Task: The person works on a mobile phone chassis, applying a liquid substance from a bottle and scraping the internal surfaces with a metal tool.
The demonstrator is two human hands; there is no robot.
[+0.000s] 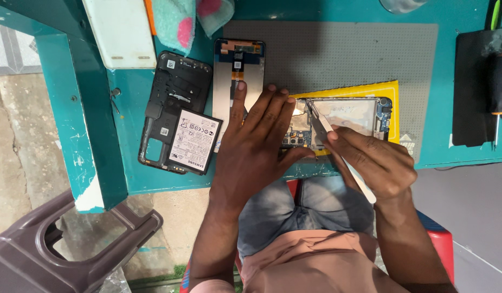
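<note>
An opened phone body with bare circuit parts lies on a yellow sheet over a grey mat. My right hand grips metal tweezers, their tips resting on the phone's inner left part. My left hand lies flat, fingers spread, pressing the phone's left end and covering part of a detached screen panel. A black back cover lies to the left with a white-labelled battery on it.
A teal table has its front edge near my lap. A white box and a teal-pink cloth sit at the back. A black mat with a screwdriver lies right. A brown plastic stool stands lower left.
</note>
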